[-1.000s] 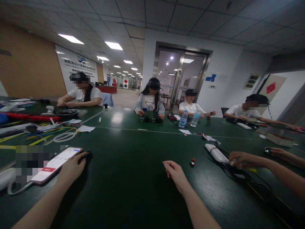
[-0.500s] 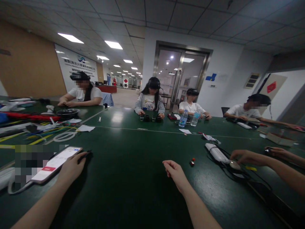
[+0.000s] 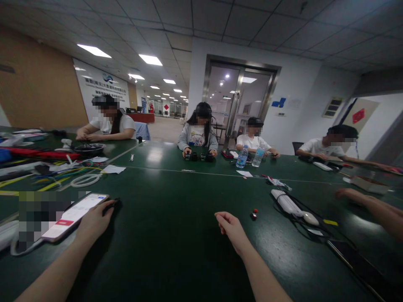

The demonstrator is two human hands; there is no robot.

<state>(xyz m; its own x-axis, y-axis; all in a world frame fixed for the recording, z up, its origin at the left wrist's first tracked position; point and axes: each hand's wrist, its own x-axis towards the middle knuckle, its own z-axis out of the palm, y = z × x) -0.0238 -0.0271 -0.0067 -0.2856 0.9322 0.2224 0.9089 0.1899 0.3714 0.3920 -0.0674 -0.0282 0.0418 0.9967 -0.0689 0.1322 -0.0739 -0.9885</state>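
On the left of the green table, my left hand (image 3: 94,220) lies beside a phone (image 3: 74,218) with a lit screen. Its fingers are closed round a small dark object (image 3: 116,203) whose kind I cannot make out. My right hand (image 3: 231,228) rests on the table at the centre right, its fingers curled together and nothing showing between them. A small red and silver item (image 3: 254,214) stands a short way to the right of that hand, apart from it.
A white power strip (image 3: 286,202) with black cables, a computer mouse (image 3: 310,218) and a dark flat device (image 3: 359,260) lie at right. Another person's arm (image 3: 371,205) reaches in there. Two water bottles (image 3: 242,157) stand farther back. Cables (image 3: 85,180) and papers lie left.
The other person's hand at right has left the mouse and drawn back to the right. Across the table, a person's hand has closed on a small dark item. My hands have not moved.
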